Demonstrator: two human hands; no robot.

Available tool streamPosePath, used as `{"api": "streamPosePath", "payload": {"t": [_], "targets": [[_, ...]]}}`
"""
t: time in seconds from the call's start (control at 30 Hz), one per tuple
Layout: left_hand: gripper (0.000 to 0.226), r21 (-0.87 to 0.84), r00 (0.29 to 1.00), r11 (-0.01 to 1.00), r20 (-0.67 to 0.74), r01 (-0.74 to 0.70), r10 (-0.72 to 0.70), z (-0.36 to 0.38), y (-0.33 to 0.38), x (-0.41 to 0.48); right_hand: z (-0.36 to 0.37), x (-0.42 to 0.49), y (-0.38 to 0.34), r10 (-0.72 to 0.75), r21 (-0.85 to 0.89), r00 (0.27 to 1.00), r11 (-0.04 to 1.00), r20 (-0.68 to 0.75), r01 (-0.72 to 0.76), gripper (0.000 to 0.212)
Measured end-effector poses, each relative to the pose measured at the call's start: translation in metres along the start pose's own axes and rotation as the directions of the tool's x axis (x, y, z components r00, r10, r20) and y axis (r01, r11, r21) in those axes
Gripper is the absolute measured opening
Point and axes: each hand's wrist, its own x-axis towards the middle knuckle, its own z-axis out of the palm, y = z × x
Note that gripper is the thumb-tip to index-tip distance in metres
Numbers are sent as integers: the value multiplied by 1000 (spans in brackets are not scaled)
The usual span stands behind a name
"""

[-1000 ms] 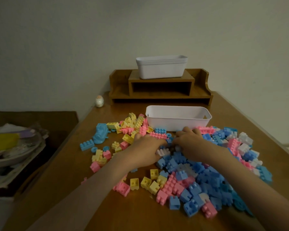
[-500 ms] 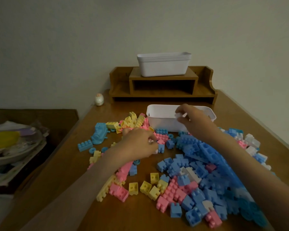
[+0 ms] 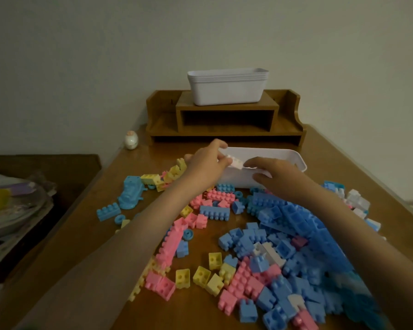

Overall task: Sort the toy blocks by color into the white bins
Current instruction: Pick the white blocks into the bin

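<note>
1. Change: a second ago both hands were down in the pile. Half a second ago the right hand was over the bin and the left was low among the blocks. Now the left hand [image 3: 208, 163] is up at the left end of the near white bin [image 3: 296, 158], and the right hand [image 3: 279, 177] has pulled back to the bin's near wall.
2. Meaning: my read is an alternating feed, with the right hand's drop finished and the left hand's delivery in progress. This bin looks like it is taking the white pieces. Its contents are hidden behind the near wall.
3. Left hand: thumb and fingers pinch a white block [image 3: 235, 163], held at rim height over the bin's near-left corner and not yet let go.
4. Right hand: fingers loosely extended toward the left, lying over the near wall. No block visible in it, so it reads as empty. I can't tell whether it touches the rim.
5. Task state: early. The table [image 3: 134, 177] carries most of the load:
   - blue blocks [image 3: 296, 225] heaped under the right forearm
   - pink blocks [image 3: 172, 244] and yellow blocks [image 3: 202, 277] scattered nearer
   - more white blocks [image 3: 355, 201] at the far right edge of the pile
   - a few white ones [image 3: 270, 252] buried in the blue
6. Spare bins [image 3: 227, 91] sit nested on the wooden desk shelf [image 3: 227, 120] and are not deployed. The other colours will need them pulled down.
7. Also present: a blue toy vehicle [image 3: 130, 192] left of the pile and an egg-shaped ornament [image 3: 131, 140] near the shelf.
</note>
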Motion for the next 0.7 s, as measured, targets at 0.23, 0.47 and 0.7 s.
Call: {"api": "streamPosePath", "payload": {"t": [0.23,0.47,0.7], "targets": [[38,275,995,960,63,58,-79,16,-7,20,-4,-23,9,2,-135,1000,991,10,-1,46],[32,139,965,961,140,-240,221,4,7,-36,-18,-56,3,-160,64,949,987,273,148,15],[69,186,738,900,648,-394,189,3,13,-110,-5,-84,-13,-96,-203,823,947,560,249,29]]}}
